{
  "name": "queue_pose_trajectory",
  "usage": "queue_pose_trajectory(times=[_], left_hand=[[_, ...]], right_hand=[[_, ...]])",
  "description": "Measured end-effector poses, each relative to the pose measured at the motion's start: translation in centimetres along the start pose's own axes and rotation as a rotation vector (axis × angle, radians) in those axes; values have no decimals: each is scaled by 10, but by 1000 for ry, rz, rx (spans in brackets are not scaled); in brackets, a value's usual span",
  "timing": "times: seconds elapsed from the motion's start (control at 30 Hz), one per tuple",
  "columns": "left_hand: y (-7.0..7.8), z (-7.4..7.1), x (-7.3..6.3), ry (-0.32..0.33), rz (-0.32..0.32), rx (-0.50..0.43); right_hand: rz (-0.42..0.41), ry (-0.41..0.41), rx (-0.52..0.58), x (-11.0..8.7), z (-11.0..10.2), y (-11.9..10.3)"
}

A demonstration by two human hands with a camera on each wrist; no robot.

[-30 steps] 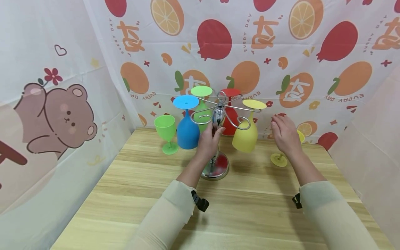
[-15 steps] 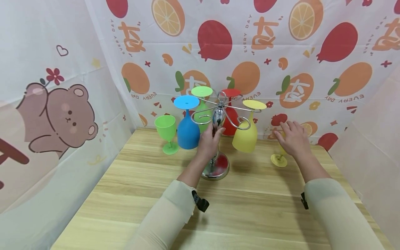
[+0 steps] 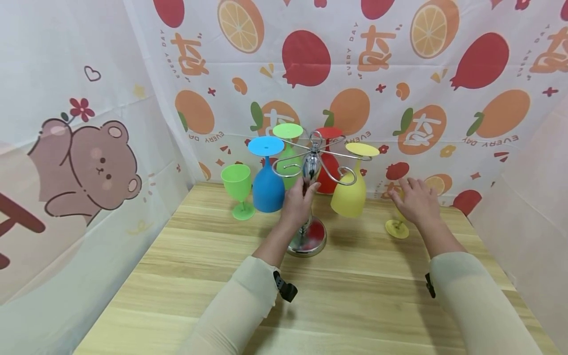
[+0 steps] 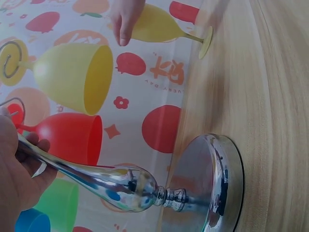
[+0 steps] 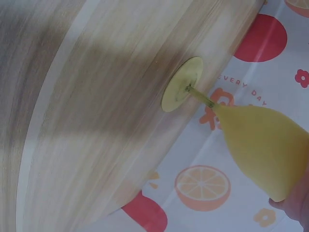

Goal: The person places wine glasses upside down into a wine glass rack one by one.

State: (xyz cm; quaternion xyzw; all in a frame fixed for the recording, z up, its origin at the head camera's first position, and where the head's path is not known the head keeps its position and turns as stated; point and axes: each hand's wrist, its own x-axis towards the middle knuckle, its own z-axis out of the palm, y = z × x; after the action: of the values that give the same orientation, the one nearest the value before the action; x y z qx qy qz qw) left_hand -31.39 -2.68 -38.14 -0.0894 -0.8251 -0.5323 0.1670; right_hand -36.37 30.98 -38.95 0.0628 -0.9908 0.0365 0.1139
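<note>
My left hand (image 3: 295, 203) grips the upright post of a chrome stemware rack (image 4: 113, 183), whose round base stands on the table. Upside down from its curled wire arms hang a blue goblet (image 3: 268, 191), a green goblet (image 3: 287, 130), a red goblet (image 4: 67, 137) and a yellow goblet (image 3: 348, 195). Over at the right stands another yellow goblet (image 5: 260, 142), upright on its foot. My right hand (image 3: 418, 201) is at this goblet's bowl with fingers spread and hides much of it. Part of that hand meets the rim in the right wrist view; most fingertips are hidden.
A light green goblet (image 3: 237, 181) stands upright left of the rack, close to the blue one. The wooden table (image 3: 355, 296) ends at a printed cloth (image 3: 248, 74) hung behind, with more cloth on both sides.
My right hand has shifted slightly right at the upright yellow goblet, and its fingers have spread. My left hand keeps its grip on the post. The view has drifted a little.
</note>
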Motion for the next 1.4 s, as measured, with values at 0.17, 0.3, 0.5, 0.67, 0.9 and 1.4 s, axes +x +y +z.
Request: queue_pose_trajectory(times=[0.17, 0.3, 0.5, 0.67, 0.9, 1.4], left_hand=[[1, 1, 0, 3, 7, -8], [2, 1, 0, -2, 12, -7], [2, 2, -1, -10, 5, -2], [2, 3, -2, -19, 5, -8], [3, 2, -2, -14, -4, 1], [0, 0, -3, -7, -11, 4]], right_hand=[[21, 0, -6, 0, 0, 2], [21, 3, -14, -1, -1, 4], [11, 19, -30, -4, -1, 7], [7, 36, -47, -8, 0, 9], [8, 60, -53, -11, 0, 11], [-53, 130, -86, -20, -5, 1]])
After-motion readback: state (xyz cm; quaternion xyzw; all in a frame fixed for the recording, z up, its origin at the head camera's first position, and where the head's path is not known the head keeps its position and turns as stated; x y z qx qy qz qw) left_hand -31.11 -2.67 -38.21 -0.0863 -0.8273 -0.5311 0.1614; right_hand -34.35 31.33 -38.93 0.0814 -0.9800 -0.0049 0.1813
